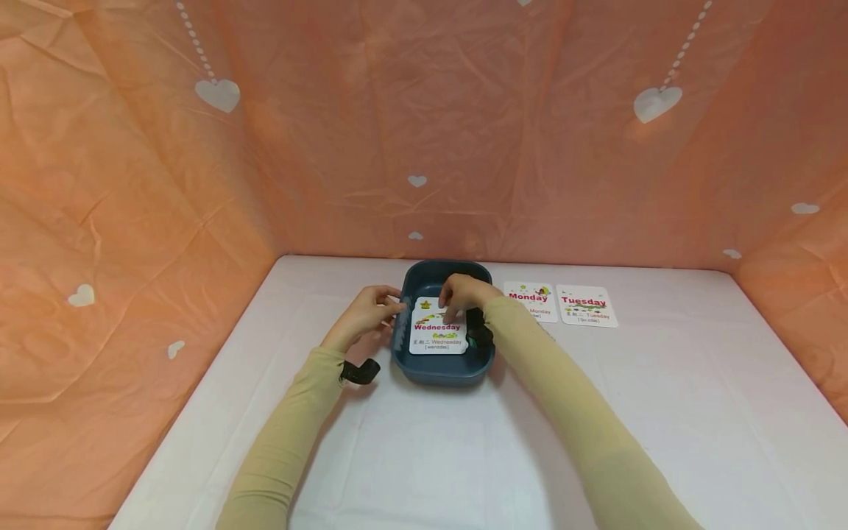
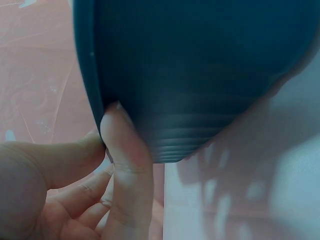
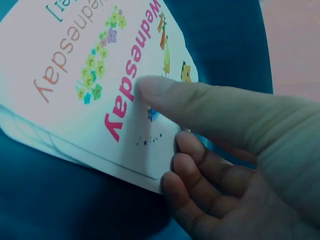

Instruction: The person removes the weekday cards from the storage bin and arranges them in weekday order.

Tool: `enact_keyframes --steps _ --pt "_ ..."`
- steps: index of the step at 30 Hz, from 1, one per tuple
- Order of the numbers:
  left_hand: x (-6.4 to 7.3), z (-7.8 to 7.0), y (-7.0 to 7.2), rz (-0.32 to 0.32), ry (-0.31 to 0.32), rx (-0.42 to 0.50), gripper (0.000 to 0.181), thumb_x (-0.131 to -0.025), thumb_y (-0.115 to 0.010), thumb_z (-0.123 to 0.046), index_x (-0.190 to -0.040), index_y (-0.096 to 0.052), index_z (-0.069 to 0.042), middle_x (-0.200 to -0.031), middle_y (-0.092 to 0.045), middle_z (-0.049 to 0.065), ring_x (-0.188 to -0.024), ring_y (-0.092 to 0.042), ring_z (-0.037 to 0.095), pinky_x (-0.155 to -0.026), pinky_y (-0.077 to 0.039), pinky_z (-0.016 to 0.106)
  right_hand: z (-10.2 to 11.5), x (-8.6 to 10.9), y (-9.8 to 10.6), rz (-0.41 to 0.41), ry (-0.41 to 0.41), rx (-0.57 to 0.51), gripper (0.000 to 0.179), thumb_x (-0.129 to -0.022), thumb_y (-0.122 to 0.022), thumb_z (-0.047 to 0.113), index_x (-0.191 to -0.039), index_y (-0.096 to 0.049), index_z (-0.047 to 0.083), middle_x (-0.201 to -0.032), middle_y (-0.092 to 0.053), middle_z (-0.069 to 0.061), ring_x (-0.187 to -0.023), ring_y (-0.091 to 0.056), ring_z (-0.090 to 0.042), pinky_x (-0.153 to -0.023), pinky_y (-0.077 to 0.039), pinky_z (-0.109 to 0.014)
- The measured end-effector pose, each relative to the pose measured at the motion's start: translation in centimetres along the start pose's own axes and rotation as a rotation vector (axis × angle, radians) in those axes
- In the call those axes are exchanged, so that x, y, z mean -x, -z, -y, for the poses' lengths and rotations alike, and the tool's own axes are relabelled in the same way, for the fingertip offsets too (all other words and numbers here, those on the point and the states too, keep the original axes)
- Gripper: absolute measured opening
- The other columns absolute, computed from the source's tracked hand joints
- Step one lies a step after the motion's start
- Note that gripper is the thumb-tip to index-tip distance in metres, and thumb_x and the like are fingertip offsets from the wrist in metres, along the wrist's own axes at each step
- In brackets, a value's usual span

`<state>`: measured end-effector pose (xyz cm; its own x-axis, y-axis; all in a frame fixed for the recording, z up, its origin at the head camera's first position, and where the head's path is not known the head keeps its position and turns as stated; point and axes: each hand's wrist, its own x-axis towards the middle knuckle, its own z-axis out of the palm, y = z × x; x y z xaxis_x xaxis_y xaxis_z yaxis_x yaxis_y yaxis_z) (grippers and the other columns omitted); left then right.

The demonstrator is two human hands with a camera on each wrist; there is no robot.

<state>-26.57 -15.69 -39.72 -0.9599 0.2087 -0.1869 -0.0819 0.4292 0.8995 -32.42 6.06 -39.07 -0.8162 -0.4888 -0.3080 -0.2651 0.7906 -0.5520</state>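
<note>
A dark blue plastic box (image 1: 442, 378) stands on the table, with a stack of white cards inside. On top lies the Wednesday card (image 1: 439, 347), printed in pink with flowers; more card edges show beneath it in the right wrist view. My left hand (image 1: 363, 316) pinches the box's left rim between thumb and finger. Reaching into the box, my right hand (image 1: 469, 291) holds the Wednesday card (image 3: 95, 95) near its edge, thumb on its face and curled fingers at its side. How far the fingers reach under the card is hidden.
To the right of the box, a Monday card (image 1: 530, 288) and a Tuesday card (image 1: 588, 313) lie side by side, face up, on the white table (image 1: 411, 456). My right forearm partly covers the Monday card. Orange cloth (image 1: 344, 147) hangs behind and at both sides.
</note>
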Motion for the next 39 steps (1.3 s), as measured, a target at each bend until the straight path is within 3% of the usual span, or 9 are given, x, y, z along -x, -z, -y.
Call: enact_keyframes --steps 15,28,39 --pt "0.04 0.08 -0.11 -0.007 0.001 0.002 0.040 -0.093 -0.063 -0.012 -0.128 -0.052 0.004 -0.095 -0.060 0.016 -0.066 -0.060 0.017 -0.061 -0.054 0.034 -0.32 -0.16 -0.24 0.050 0.019 0.009 0.033 -0.070 -0.086 0.009 -0.097 -0.068 0.005 -0.095 -0.060 -0.006 -0.084 -0.052 -0.018 -0.073 -0.046 -0.027" --pt "0.15 0.07 -0.10 0.007 -0.006 0.008 0.042 -0.093 -0.063 -0.011 -0.129 -0.050 0.005 -0.096 -0.060 0.017 -0.066 -0.060 0.017 -0.061 -0.054 0.034 -0.49 -0.31 -0.39 -0.002 0.081 -0.057 0.037 -0.068 -0.085 0.002 -0.097 -0.061 0.002 -0.088 -0.055 -0.007 -0.079 -0.049 -0.018 -0.069 -0.042 -0.026" --pt "-0.06 0.18 -0.01 0.002 -0.016 0.008 0.039 -0.094 -0.063 -0.011 -0.127 -0.052 0.004 -0.095 -0.061 0.017 -0.067 -0.061 0.018 -0.063 -0.055 0.036 -0.46 -0.12 -0.11 -0.011 0.120 -0.091 0.031 -0.071 -0.082 0.001 -0.097 -0.065 0.002 -0.089 -0.060 -0.006 -0.080 -0.051 -0.017 -0.071 -0.043 -0.026"
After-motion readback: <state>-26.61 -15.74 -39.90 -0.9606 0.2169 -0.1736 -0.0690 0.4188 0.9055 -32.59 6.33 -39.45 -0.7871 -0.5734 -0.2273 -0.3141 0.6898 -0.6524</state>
